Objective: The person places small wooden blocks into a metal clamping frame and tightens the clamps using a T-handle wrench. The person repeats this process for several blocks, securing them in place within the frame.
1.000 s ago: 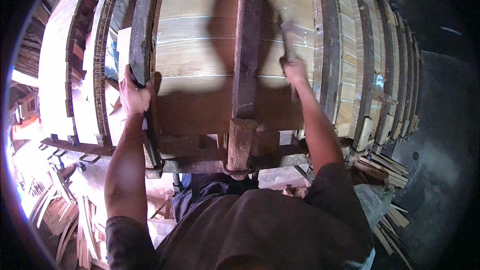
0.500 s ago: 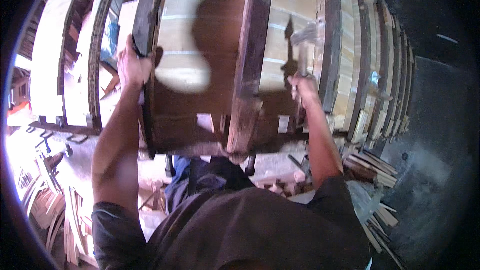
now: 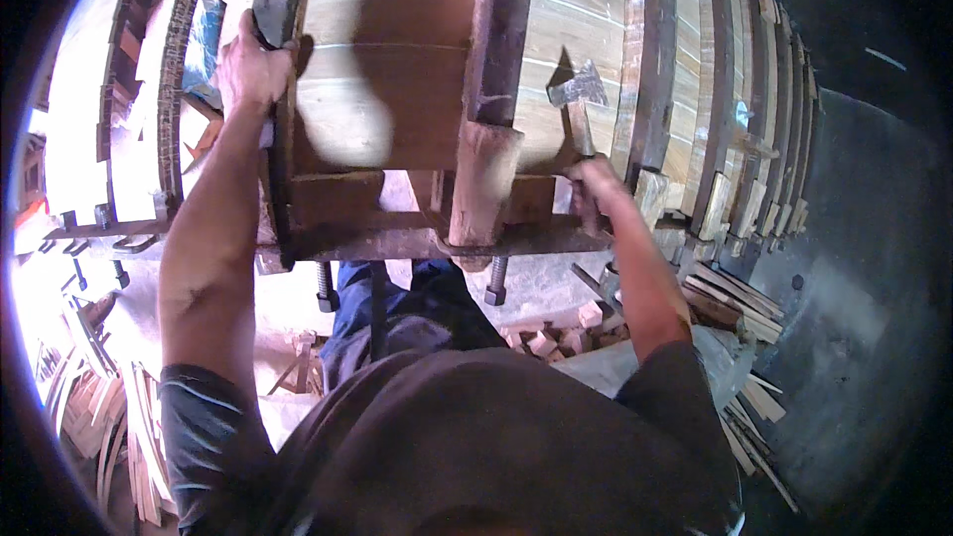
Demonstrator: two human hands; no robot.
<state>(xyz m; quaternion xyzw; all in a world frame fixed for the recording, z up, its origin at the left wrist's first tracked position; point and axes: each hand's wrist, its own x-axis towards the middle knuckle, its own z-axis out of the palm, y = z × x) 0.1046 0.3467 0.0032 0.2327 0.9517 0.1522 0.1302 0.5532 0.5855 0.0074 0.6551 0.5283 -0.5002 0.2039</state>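
Note:
My right hand [image 3: 597, 179] is closed around the wooden handle of a hatchet [image 3: 581, 89]. Its metal head is raised over the pale boards [image 3: 571, 5], between two dark bars. On the left, my left hand [image 3: 256, 74] grips the edge of a dark upright bar [image 3: 281, 0], with the thumb against its inner side; part of the fingers is hidden. Between my hands a wooden block [image 3: 486, 184] stands at the lower end of the middle dark bar [image 3: 503, 30]. Shadows of my head and arms fall on the boards.
A dark cross beam [image 3: 382, 243] runs along the near edge, with large bolts [image 3: 326, 288] hanging below it. More bars with wooden blocks [image 3: 713, 203] line the right. Wood strips [image 3: 124, 427] lie at lower left, offcuts [image 3: 566, 337] beneath the frame, and more strips [image 3: 735, 298] at right.
The hatchet, blurred before, has shifted slightly left and its head now shows sharply. My left hand stays on its bar. The whole view has tipped, so the frame sits higher in the picture.

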